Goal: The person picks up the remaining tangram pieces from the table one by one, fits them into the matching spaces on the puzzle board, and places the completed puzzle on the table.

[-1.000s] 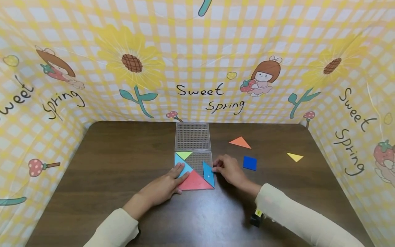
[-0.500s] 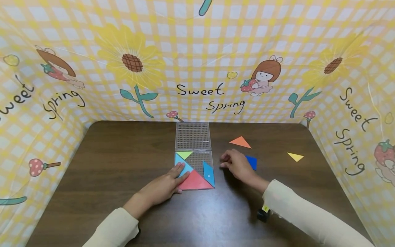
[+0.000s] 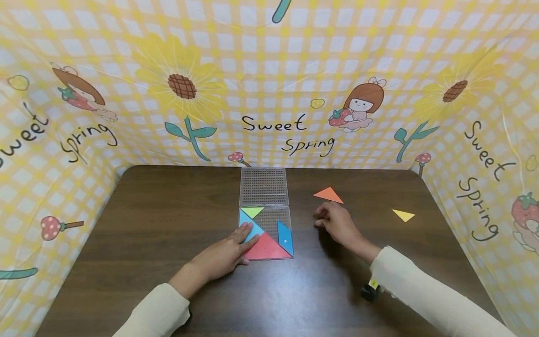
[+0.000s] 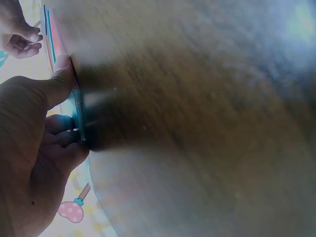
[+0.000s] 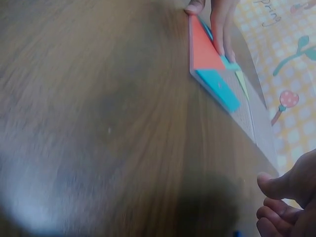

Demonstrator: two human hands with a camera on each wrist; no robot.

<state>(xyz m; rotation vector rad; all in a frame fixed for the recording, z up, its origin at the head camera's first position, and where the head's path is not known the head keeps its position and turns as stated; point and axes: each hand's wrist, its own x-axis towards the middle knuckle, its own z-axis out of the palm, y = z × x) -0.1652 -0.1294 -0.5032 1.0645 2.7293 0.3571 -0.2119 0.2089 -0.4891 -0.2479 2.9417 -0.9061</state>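
In the head view a clear hinged case lies unfolded, its base (image 3: 270, 216) toward me. In it are a light blue triangle (image 3: 244, 217), a red triangle (image 3: 267, 248), a small green triangle (image 3: 253, 211) and a blue parallelogram (image 3: 285, 238). My left hand (image 3: 221, 255) rests on the case's near left corner, two straight fingers pressing the light blue and red triangles, thumb at the front edge. Loosely curled and holding nothing, my right hand (image 3: 338, 223) hovers right of the case. Beneath it the blue square is hidden, apart from a sliver of blue (image 5: 238, 233) in the right wrist view.
The gridded lid (image 3: 264, 187) extends toward the back of the brown table (image 3: 181, 192). An orange triangle (image 3: 329, 194) lies just beyond my right hand, and a yellow triangle (image 3: 404, 215) farther right. A yellow checked cloth (image 3: 269, 75) encloses the back and sides.
My right hand has moved away from the parallelogram to the right and now covers the blue square. My left hand and the pieces in the case have stayed where they were.
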